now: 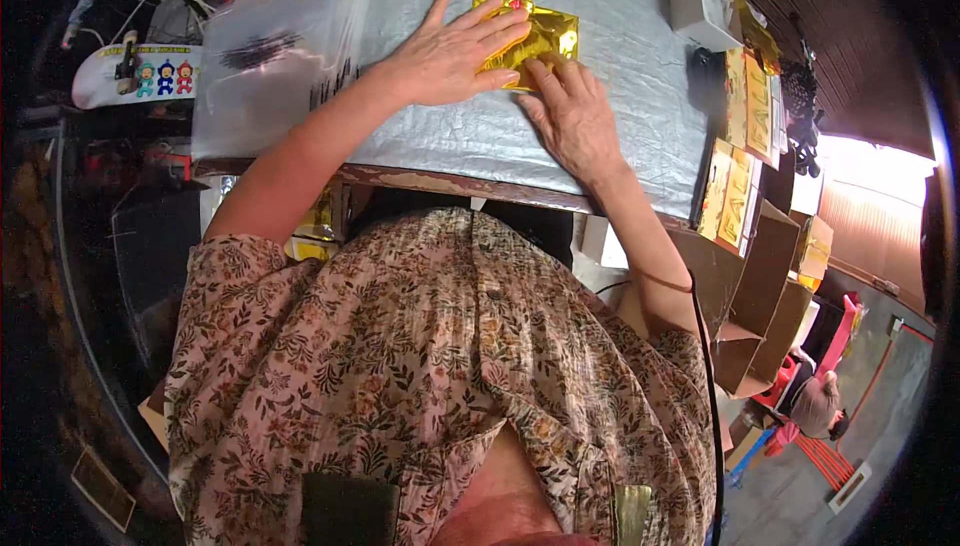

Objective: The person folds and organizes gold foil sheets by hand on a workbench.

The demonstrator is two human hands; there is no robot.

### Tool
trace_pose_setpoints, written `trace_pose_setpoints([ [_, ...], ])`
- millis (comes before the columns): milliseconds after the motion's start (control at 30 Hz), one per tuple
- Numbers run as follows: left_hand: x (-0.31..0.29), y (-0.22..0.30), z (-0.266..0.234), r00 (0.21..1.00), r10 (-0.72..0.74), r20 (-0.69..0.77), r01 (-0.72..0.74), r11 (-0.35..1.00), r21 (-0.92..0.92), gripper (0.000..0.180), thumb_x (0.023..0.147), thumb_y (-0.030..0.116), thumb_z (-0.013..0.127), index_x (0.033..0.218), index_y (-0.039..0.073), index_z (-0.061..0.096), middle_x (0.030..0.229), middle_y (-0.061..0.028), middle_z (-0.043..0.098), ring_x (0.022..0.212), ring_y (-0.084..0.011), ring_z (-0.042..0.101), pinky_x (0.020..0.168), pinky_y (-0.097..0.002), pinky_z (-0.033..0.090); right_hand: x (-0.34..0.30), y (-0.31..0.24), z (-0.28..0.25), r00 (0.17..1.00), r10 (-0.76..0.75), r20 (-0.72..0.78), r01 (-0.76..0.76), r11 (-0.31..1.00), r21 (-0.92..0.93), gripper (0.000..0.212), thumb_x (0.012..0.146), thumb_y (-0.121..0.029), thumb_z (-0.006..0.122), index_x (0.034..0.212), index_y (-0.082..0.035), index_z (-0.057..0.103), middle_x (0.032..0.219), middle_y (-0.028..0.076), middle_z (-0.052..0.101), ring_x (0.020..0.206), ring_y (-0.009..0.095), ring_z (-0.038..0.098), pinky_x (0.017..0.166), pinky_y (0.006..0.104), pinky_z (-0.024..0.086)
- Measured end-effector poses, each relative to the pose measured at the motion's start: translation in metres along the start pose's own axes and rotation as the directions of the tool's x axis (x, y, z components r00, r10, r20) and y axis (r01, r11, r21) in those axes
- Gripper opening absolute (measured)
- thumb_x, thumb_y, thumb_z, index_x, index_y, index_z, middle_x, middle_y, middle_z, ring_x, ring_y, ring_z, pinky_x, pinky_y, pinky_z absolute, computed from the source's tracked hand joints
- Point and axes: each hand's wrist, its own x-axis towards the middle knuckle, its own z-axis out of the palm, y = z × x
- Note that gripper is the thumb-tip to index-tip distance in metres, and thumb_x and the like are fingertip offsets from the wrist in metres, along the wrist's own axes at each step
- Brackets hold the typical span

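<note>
A shiny gold foil packet (553,34) with a small red spot near its far edge lies on the table. My left hand (450,51) rests across its left side, palm down, with the fingers stretched out and spread. At the packet's near right edge, my right hand (578,121) touches the foil with slightly bent fingertips, the thumb held apart. Neither hand grips the packet; both press on it from above. Part of the foil is hidden under the fingers.
Silvery sheeting (420,146) covers the table, and a clear plastic sheet (275,21) lies at left. A white box (700,11) stands at the far right, near yellow printed cartons (745,106). Open cardboard boxes (760,286) sit right of me. Another person (815,406) is farther off.
</note>
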Motion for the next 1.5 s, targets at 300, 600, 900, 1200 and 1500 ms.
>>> trace_pose_setpoints([
  [300, 0.019, 0.001, -0.017, 0.929, -0.298, -0.219, 0.208, 0.911, -0.355, 0.059, 0.094, 0.045, 0.069, 0.144, 0.018, 0.054, 0.146, -0.0066, 0.056, 0.135, -0.0289, 0.051, 0.109, -0.0538, 0.032, -0.003, -0.001, 0.005, 0.998, -0.004, -0.062, 0.005, 1.0, 0.004, 0.045, 0.095, -0.027, 0.069, 0.133, -0.002, 0.062, 0.126, 0.016, 0.06, 0.112, 0.036, 0.056, 0.099, 0.0445, 0.048],
  [600, 0.036, 0.02, -0.027, 0.902, -0.397, -0.169, 0.391, 0.918, -0.068, 0.048, 0.089, 0.045, 0.073, 0.128, 0.019, 0.063, 0.109, -0.0047, 0.074, 0.1, -0.0291, 0.061, 0.09, -0.0461, 0.037, -0.005, -0.001, 0.006, 0.998, -0.006, -0.067, 0.006, 1.0, -0.002, 0.048, 0.095, -0.028, 0.069, 0.135, -0.003, 0.061, 0.128, 0.015, 0.06, 0.112, 0.035, 0.056, 0.099, 0.044, 0.048],
  [900, 0.049, 0.011, -0.03, 0.911, -0.411, -0.032, 0.4, 0.9, -0.174, 0.038, 0.085, 0.045, 0.076, 0.112, 0.019, 0.078, 0.096, -0.0012, 0.076, 0.097, -0.0281, 0.063, 0.087, -0.0459, 0.038, -0.007, 0.0, 0.006, 0.996, -0.017, -0.092, 0.017, 1.0, -0.003, 0.05, 0.094, -0.029, 0.07, 0.136, -0.004, 0.061, 0.128, 0.014, 0.059, 0.113, 0.035, 0.055, 0.099, 0.0445, 0.049],
  [1200, 0.047, 0.016, -0.025, 0.921, -0.338, -0.192, 0.308, 0.936, -0.168, 0.025, 0.084, 0.042, 0.077, 0.099, 0.022, 0.08, 0.092, -0.001, 0.076, 0.092, -0.0243, 0.068, 0.089, -0.0482, 0.04, -0.009, 0.002, 0.007, 0.997, -0.008, -0.075, 0.008, 1.0, -0.007, 0.05, 0.095, -0.029, 0.069, 0.137, -0.004, 0.06, 0.126, 0.014, 0.059, 0.113, 0.035, 0.055, 0.099, 0.0446, 0.048],
  [1500, 0.052, -0.003, -0.016, 0.86, -0.5, 0.106, 0.47, 0.69, -0.55, 0.032, 0.094, 0.041, 0.068, 0.115, 0.017, 0.073, 0.101, -0.0049, 0.078, 0.098, -0.02, 0.073, 0.097, -0.0439, 0.045, -0.007, 0.001, 0.007, 0.995, -0.038, -0.091, 0.036, 0.999, -0.018, 0.05, 0.095, -0.03, 0.069, 0.137, -0.004, 0.059, 0.125, 0.014, 0.059, 0.113, 0.036, 0.055, 0.099, 0.0456, 0.047],
])
